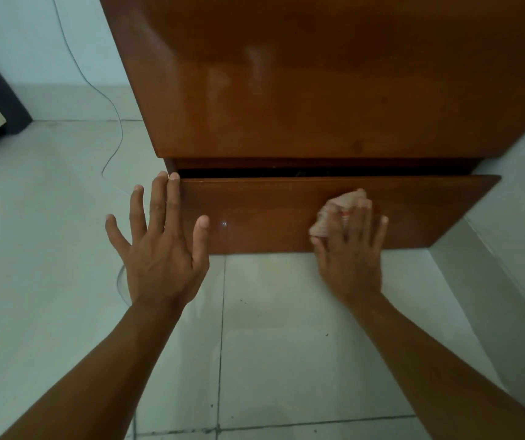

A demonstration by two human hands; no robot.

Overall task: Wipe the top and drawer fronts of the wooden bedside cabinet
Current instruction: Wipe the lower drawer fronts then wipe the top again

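The right hand (348, 249) pressed a bunched pinkish cloth (338, 212) flat against the partly open drawer front (270, 217), right of its middle. The left hand (162, 246), fingers spread and holding nothing, braced that front's left edge. Long overlapping strokes along the grain, with that edge held steady, would probably clean best.

1. The glossy brown wooden bedside cabinet (334, 77) stands on the pale tiled floor (48, 217), against the wall.
2. Its flat wooden drawer front (270, 214) juts forward under the top's front edge.
3. A crumpled pinkish cloth (334, 211), seemingly pressed under the right hand (350, 249), lies on the drawer front right of centre.
4. The left hand (162, 242) lies at the drawer front's left edge.
5. A thin grey cable (112, 106) trails left of the cabinet.
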